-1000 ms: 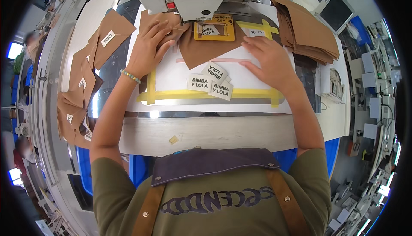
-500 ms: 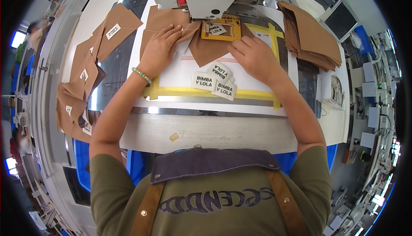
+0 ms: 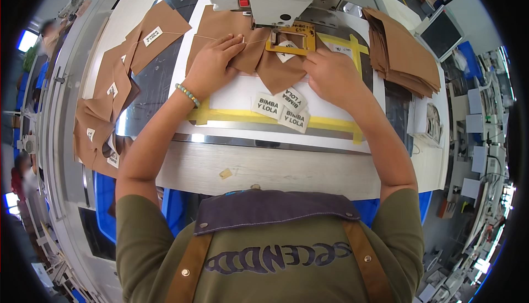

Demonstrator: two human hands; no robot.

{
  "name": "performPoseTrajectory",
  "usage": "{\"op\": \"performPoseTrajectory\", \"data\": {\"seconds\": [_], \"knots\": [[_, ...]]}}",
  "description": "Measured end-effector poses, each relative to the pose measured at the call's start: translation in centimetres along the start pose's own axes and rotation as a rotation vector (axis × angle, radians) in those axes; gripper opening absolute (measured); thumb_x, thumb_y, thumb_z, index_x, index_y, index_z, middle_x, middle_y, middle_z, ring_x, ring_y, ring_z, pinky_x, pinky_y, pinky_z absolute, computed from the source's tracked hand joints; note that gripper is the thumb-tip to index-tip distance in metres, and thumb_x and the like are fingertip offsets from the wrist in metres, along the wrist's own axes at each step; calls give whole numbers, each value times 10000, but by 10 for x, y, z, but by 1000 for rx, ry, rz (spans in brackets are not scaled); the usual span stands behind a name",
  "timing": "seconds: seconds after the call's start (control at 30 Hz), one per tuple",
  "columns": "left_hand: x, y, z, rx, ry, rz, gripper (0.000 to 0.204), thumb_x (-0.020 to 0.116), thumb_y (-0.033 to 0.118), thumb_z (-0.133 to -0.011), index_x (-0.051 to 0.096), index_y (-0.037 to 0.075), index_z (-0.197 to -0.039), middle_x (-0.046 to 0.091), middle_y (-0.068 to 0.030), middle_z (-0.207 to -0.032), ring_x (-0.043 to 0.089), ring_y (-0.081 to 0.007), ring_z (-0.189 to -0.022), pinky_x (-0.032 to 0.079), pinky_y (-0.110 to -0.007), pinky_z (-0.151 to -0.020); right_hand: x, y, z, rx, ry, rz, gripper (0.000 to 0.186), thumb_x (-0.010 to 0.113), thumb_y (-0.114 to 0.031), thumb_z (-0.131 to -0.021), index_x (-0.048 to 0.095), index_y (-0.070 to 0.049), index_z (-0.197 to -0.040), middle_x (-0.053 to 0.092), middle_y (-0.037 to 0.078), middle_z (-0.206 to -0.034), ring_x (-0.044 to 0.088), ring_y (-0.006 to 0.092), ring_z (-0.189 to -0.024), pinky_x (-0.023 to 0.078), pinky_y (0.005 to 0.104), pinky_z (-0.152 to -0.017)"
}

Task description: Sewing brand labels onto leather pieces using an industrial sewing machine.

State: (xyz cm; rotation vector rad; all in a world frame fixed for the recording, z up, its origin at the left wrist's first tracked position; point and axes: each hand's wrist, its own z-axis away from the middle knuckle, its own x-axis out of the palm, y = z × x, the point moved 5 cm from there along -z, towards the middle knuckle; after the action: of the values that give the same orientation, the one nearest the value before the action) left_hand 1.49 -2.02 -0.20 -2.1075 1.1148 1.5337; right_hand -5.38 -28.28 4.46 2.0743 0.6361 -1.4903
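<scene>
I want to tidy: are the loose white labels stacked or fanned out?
Fanned out: the loose white labels overlap partly, each showing printing.

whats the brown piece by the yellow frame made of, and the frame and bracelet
Brown piece: likely fabric or soft leather-like sheet; matte, with soft folds. 
Yellow frame: perhaps plastic or painted metal, judging by its even colour and straight edges. 
Bracelet: small multicoloured beads, maybe stone or glass; too small to tell.

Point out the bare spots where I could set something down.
Roomiest: the pale table edge, between the metal strip and the apron, right of the tan scrap. Smaller: white sheet between the loose labels and the right forearm. Crowded: around the yellow frame, left hand, right hand and brown pieces.
</scene>
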Motion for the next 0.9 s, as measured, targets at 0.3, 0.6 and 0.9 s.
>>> {"op": "performPoseTrajectory", "data": {"seconds": [0.3,0.6,0.9], "knots": [[-29,19,17,118,0,-357,436,659,57,-932,696,51,-1366,720,-93,-1186,722,-272,-1085,602,-390,-921,-18,-14,-4,-9,121,-111,224,785,-65,-778,752,-89,-998,699,34,-968,697,234,-941,599,383,-760],[-33,16,28,69,-11,-256,532,629,25,-939,610,91,-1467,632,-81,-1103,717,-268,-963,597,-383,-788,-8,-19,-17,30,92,-146,156,773,-121,-773,724,-72,-913,701,51,-968,700,242,-950,602,396,-754],[-23,40,8,215,-77,-163,497,654,78,-946,624,110,-1441,725,-85,-1110,754,-272,-937,622,-377,-772,-63,-32,4,99,-63,-312,116,740,-103,-770,700,-56,-868,665,75,-892,697,276,-888,568,445,-692]]}}
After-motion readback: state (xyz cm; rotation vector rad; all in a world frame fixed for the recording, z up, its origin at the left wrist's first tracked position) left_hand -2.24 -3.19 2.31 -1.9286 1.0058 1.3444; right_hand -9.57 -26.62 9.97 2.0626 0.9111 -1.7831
